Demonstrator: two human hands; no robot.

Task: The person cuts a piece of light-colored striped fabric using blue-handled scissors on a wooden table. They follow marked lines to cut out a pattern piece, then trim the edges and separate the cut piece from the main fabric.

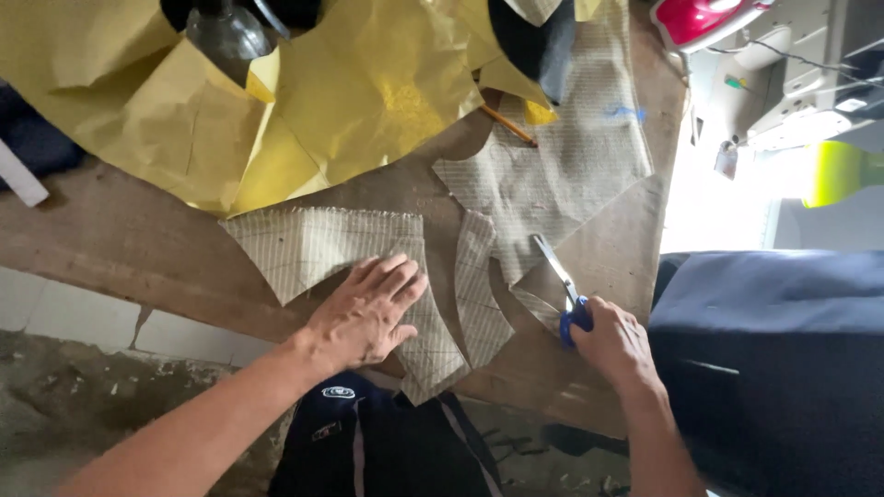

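— Closest to the head camera, what is the left hand (364, 313) doing?

— Lying flat, fingers spread, pressing a cut piece of striped cloth (341, 253) onto the wooden table (120, 239).

— And the right hand (615, 345)?

— Closed around the blue handles of the scissors (562, 290), whose blades point up into a larger striped piece (562, 166), well apart from the left hand. A narrow curved offcut (479, 294) lies between the hands; yellow paper (350, 83) lies beyond.

Left hand (368, 313) lies flat on the striped fabric piece (322, 244). Right of that piece, the right hand (615, 345) grips blue-handled scissors (562, 285); yellow paper (276, 110) lies above it.
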